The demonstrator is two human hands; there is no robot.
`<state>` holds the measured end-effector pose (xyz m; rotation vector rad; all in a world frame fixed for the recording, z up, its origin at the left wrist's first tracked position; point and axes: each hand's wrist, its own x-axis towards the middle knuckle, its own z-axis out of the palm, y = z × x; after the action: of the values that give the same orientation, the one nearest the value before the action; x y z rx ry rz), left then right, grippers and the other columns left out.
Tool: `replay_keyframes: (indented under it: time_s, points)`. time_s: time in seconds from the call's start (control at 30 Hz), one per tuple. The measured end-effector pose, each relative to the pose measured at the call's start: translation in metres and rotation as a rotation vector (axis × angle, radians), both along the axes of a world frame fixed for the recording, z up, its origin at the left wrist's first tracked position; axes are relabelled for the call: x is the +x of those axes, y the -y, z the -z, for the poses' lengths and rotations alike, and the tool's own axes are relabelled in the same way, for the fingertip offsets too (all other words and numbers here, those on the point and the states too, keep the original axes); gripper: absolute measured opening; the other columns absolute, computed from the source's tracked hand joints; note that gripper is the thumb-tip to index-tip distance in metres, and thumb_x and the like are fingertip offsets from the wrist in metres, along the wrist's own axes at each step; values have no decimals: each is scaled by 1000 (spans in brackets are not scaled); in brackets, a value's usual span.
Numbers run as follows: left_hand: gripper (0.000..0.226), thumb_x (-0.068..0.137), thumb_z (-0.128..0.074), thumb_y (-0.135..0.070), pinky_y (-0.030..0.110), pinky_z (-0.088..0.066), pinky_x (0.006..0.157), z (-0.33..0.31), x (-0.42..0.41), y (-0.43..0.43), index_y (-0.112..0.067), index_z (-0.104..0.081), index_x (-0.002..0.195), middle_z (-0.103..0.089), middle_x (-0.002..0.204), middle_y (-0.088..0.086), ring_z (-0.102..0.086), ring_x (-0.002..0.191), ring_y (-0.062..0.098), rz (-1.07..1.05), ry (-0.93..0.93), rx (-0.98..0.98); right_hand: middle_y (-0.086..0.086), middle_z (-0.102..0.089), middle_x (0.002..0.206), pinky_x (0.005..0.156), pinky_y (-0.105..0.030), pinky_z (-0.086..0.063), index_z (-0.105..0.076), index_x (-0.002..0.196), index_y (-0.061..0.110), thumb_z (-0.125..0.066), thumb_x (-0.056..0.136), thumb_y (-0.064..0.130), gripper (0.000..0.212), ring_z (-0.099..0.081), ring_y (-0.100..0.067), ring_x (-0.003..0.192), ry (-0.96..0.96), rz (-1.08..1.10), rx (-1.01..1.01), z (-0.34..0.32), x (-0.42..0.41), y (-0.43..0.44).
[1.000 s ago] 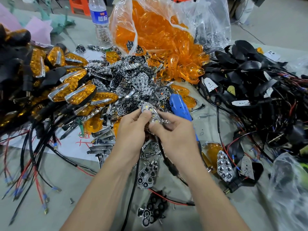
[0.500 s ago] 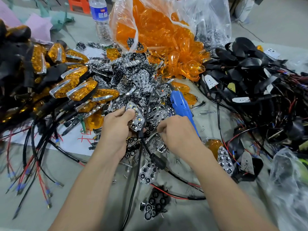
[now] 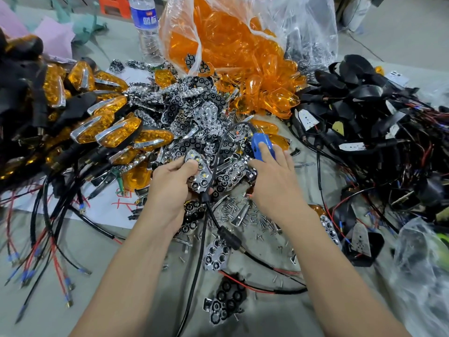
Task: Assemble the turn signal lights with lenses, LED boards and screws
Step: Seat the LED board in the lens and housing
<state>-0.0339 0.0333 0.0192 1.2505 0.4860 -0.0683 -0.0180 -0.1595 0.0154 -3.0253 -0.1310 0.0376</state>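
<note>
Left hand (image 3: pixel 170 188) pinches LED board (image 3: pixel 198 172), thumb on top. Right hand (image 3: pixel 274 183) relaxed, straight fingers resting on blue screwdriver (image 3: pixel 261 144). Screws (image 3: pixel 232 209) between hands on counter (image 3: pixel 97 250).

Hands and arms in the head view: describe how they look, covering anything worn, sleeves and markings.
The left hand and the right hand are bare, with no gloves. The left forearm and the right forearm are uncovered down to the bottom edge of the picture, with no sleeve or cuff in view. No watch, ring, bracelet or marking shows on either side.
</note>
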Motion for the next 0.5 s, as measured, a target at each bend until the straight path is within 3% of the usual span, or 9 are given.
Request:
replay_keyframes:
  time_s: [0.07,0.2,0.3,0.37,0.43,0.5]
  points:
    - [45,104,-60,-9,35,-60,56,-1,0,2,9,-50,144,-61,133,29,-70,88,32,2,2,-7,-9,-14,173,127,-42,10,-63,133,28,-65,89,12,47,-4,-31,160,-66,-14,13,-2,4,4]
    - [31,104,-59,-9,34,-60,55,-1,1,5,6,-60,131,-67,122,30,-70,71,25,10,3,-3,-5,-25,171,126,-34,9,-74,98,36,-78,88,24,17,-11,-25,159,-52,-16,103,-10,4,11]
    - [21,104,-58,-8,34,-60,55,1,2,6,5,-66,118,-68,117,29,-69,72,26,19,-1,1,-4,-38,165,126,-32,5,-72,81,34,-76,90,21,17,-20,-22,157,-26,-22,161,-11,1,14]
    - [22,104,-58,-9,34,-60,56,2,1,7,5,-66,119,-68,116,27,-70,72,25,24,-6,9,-3,-54,154,127,-32,-7,-76,78,28,-74,91,15,18,-33,-20,151,4,-26,248,-11,-4,17]
    - [18,105,-58,-9,34,-60,56,1,1,7,3,-69,111,-70,112,26,-70,71,24,35,-1,20,-2,-71,132,108,-28,-35,-77,79,25,-75,89,13,17,-56,-18,127,71,41,406,-9,-9,20]
    - [16,105,-57,-10,34,-60,56,0,0,8,-1,-71,104,-72,105,24,-71,69,23,43,5,35,5,-76,99,73,-23,-44,-70,77,31,-73,90,14,22,-66,-10,85,183,193,581,-8,-14,24]
